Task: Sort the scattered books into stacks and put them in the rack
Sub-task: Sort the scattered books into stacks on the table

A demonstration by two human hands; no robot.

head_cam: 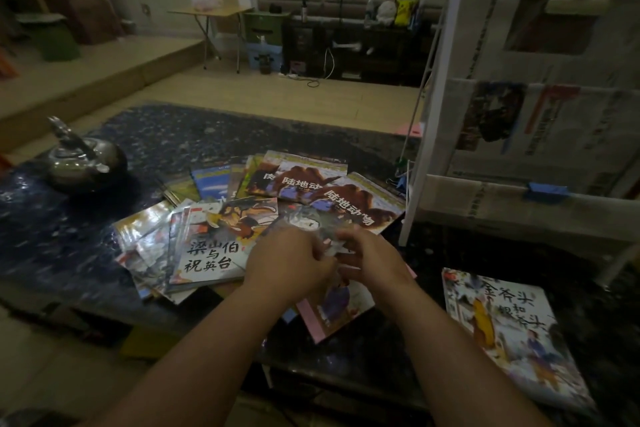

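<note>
Glossy picture book (337, 302) is being clamped at its upper edge by the curled fingers of the left hand (294, 263) and right hand (374, 260), near the table's (69, 218) front edge. Risk: slick scattered books (214, 246) underneath being dragged, sliding off.

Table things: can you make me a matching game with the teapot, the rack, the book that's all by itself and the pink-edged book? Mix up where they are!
Things
1. teapot
2. rack
3. lone book
4. pink-edged book

Places
A. partly hidden by the left hand and right hand
B. far left of the table
C. near right corner of the table
D. upright on the right, lined with newspaper

Pairs: 1-B, 2-D, 3-C, 4-A
</note>
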